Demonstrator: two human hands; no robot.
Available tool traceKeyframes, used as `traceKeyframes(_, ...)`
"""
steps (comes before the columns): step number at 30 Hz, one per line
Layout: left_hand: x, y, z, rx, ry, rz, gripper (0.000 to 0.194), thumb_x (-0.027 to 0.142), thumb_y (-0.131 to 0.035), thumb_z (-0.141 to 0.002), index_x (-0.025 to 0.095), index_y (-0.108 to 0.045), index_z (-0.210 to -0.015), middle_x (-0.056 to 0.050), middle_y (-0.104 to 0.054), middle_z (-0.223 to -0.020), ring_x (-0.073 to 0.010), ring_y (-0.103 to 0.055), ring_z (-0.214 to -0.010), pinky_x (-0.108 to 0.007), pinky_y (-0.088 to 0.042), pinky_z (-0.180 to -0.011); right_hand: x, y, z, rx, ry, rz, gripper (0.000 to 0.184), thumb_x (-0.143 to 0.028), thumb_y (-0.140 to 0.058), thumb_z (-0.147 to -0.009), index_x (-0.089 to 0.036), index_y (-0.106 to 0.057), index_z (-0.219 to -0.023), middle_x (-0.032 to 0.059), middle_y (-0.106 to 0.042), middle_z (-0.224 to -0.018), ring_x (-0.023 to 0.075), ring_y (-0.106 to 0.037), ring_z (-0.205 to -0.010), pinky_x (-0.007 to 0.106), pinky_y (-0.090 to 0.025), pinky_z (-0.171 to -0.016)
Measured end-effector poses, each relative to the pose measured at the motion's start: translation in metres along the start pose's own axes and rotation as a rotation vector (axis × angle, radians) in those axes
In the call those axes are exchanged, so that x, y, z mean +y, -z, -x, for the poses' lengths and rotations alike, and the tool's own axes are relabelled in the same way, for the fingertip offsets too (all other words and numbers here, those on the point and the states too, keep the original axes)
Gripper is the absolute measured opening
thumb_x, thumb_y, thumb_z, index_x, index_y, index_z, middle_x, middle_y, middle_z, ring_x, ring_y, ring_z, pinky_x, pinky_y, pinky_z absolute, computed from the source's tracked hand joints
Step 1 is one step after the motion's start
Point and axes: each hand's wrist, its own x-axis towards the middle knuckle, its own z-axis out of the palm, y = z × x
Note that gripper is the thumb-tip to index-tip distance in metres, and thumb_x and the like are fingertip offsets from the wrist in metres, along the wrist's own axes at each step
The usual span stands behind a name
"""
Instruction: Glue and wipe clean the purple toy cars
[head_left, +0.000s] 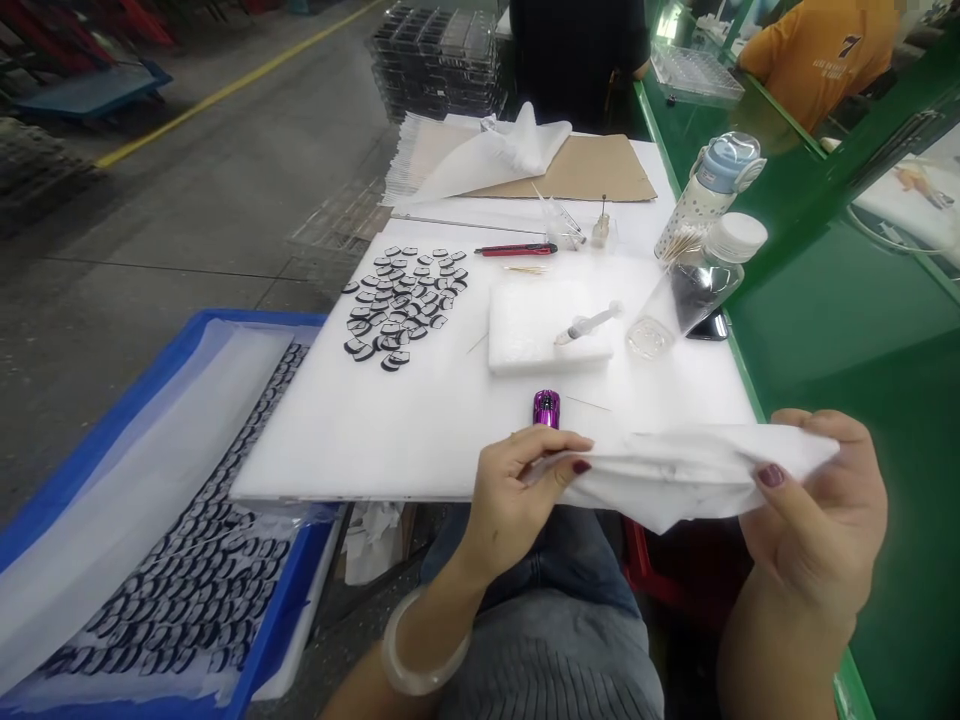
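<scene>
A crumpled white cloth or tissue sheet is stretched between my hands above the table's front edge. My left hand pinches its left end between thumb and fingers. On the right, my right hand grips the other end, thumb on top. Just beyond my left hand lies a small purple toy car, its near end partly hidden. A syringe rests on a white foam block farther back. Many small black-and-white curved pieces are spread over the left side of the white table.
A blue tray with rows of similar pieces stands at lower left. Behind the block lies a red utility knife. At right are a tilted clear bottle and a water bottle. Cardboard lies at the back, near a person.
</scene>
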Motion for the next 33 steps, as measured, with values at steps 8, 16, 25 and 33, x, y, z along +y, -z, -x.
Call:
traceKeyframes(8,0.002,0.014,-0.008,-0.08,-0.043,0.037,0.021,0.036,-0.066,-0.09,0.018,-0.07,-0.08,-0.009,-0.068,-0.092,-0.0194,-0.065,-0.091,-0.032,-0.054,-0.084,0.016,0.006,0.012,0.016,-0.025,0.059,0.035,-0.018,-0.08,-0.07,-0.025,-0.062,-0.099,0.0026,-0.052,-0.099,0.0121,-0.053,-0.075,0.021,-0.046,-0.053)
traceKeyframes(16,0.04,0.008,-0.015,-0.421,0.055,-0.007,0.019,0.032,-0.061,-0.092,0.016,-0.067,-0.084,0.005,-0.045,-0.053,-0.0059,-0.034,-0.046,-0.02,-0.026,-0.043,0.035,0.005,0.015,0.358,0.255,0.34,0.024,-0.02,-0.077,-0.079,-0.024,-0.065,-0.1,0.0015,-0.054,-0.101,0.0097,-0.048,-0.066,0.026,-0.045,-0.062)
traceKeyframes(25,0.053,-0.005,-0.019,-0.554,0.09,-0.021,0.017,0.028,-0.062,-0.091,0.015,-0.071,-0.083,0.006,-0.047,-0.052,-0.0036,-0.029,-0.043,-0.019,-0.026,-0.043,0.035,-0.016,0.03,-0.663,-0.076,0.041,0.033,-0.043,-0.041,-0.101,-0.025,-0.065,-0.089,0.0006,-0.063,-0.079,0.018,-0.063,-0.079,0.048,-0.034,-0.114)
traceKeyframes(33,0.042,0.009,-0.024,-0.367,0.112,-0.158,0.021,0.034,-0.063,-0.09,0.018,-0.074,-0.084,0.002,-0.06,-0.061,-0.0079,-0.043,-0.051,-0.02,-0.033,-0.048,0.048,-0.017,0.037,-0.53,-0.201,-0.059,0.021,-0.034,-0.058,-0.094,-0.021,-0.066,-0.079,0.0022,-0.058,-0.074,0.0162,-0.058,-0.074,0.034,-0.051,-0.082)
